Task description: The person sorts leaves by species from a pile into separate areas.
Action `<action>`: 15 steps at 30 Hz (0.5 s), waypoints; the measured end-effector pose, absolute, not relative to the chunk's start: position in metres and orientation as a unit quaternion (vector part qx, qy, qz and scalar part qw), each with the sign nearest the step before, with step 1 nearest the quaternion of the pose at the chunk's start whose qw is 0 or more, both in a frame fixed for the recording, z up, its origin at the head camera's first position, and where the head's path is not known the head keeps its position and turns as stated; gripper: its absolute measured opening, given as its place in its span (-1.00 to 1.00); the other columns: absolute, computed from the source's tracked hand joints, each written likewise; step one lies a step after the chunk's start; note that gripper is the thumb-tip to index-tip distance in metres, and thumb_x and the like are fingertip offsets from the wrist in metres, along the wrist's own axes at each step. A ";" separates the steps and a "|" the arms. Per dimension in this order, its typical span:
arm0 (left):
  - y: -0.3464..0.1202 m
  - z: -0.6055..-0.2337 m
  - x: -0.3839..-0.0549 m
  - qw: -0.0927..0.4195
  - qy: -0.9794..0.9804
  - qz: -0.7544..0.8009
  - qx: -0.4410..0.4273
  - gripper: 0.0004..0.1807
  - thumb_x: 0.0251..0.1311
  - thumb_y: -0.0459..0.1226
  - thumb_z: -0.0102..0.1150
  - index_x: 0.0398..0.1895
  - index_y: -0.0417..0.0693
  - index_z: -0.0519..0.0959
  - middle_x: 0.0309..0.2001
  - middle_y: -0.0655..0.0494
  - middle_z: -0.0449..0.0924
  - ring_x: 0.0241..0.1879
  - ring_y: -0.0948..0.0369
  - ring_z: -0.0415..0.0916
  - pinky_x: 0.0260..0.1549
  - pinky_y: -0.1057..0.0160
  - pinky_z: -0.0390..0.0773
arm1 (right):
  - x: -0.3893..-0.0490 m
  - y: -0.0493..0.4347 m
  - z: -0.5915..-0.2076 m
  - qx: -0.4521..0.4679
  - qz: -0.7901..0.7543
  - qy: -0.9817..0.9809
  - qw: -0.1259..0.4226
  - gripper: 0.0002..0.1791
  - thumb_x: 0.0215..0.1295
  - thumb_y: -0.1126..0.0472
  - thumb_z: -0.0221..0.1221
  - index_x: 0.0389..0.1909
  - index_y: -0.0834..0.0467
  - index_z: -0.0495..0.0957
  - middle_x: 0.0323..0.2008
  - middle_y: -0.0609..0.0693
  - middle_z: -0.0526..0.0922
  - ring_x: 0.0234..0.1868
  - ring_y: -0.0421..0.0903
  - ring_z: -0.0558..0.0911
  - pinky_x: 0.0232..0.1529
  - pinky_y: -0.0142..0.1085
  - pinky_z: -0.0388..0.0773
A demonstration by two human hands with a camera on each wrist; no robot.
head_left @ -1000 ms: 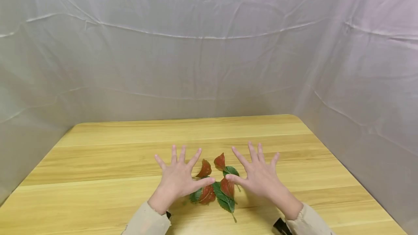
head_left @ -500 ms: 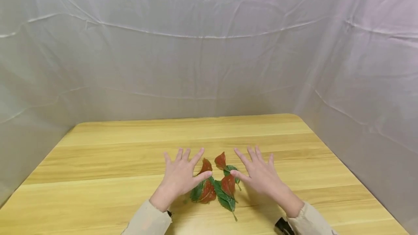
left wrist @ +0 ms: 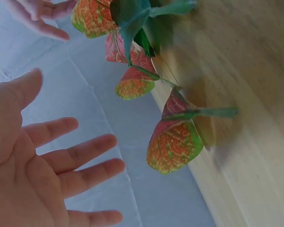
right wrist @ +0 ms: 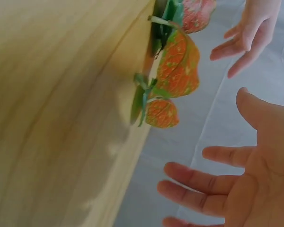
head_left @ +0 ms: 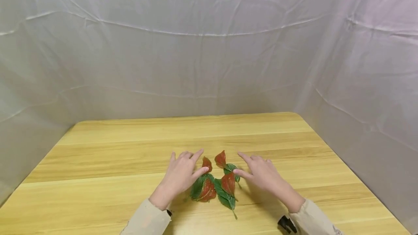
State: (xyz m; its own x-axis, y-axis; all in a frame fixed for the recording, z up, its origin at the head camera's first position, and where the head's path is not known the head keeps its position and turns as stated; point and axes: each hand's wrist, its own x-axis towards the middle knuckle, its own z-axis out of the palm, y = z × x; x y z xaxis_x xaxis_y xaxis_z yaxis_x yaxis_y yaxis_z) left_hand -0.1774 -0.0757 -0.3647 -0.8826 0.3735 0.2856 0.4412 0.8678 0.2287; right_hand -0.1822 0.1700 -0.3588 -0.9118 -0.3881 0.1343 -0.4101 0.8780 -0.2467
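A sprig of red and green leaves [head_left: 215, 184] lies on the wooden table [head_left: 107, 162] between the left hand [head_left: 181, 175] and right hand [head_left: 261, 173], both hovering palm-down, fingers loosely spread, gripping nothing.

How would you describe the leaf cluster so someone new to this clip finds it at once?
Start at the wooden table in front of the grey cloth backdrop and look at its near middle. There, between the open left hand and right hand, lies the leaf cluster. It is the only red and green thing on the wood.
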 end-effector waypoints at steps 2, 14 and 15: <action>-0.076 -0.365 -0.178 0.117 -0.956 -0.155 -0.220 -0.37 0.15 0.07 0.01 0.22 -0.07 0.32 -0.03 -0.15 0.48 0.03 -0.08 0.36 -0.02 -0.32 0.09 | -0.185 0.172 -0.360 0.212 0.153 -0.965 0.032 -0.36 0.18 -0.15 0.05 0.18 0.17 0.34 -0.15 0.24 0.54 -0.14 0.13 0.52 -0.19 0.09 0.41; -0.076 -0.365 -0.181 0.145 -0.932 -0.217 -0.251 -0.68 0.11 -0.15 0.16 -0.14 -0.17 0.57 -0.18 -0.05 0.58 -0.14 -0.02 0.48 -0.12 -0.12 0.34 | -0.207 0.184 -0.370 0.295 0.278 -0.913 -0.055 -0.65 0.09 0.27 0.21 -0.09 0.33 0.53 -0.63 -0.14 0.47 -0.65 -0.31 0.36 -0.58 -0.44 0.34; -0.076 -0.365 -0.182 0.144 -0.930 -0.225 -0.253 -0.71 0.11 -0.17 0.17 -0.18 -0.17 0.59 -0.20 -0.03 0.59 -0.15 -0.01 0.49 -0.12 -0.11 0.35 | -0.209 0.184 -0.371 0.296 0.289 -0.908 -0.064 -0.66 0.09 0.29 0.21 -0.10 0.34 0.53 -0.61 -0.11 0.49 -0.62 -0.28 0.40 -0.56 -0.42 0.37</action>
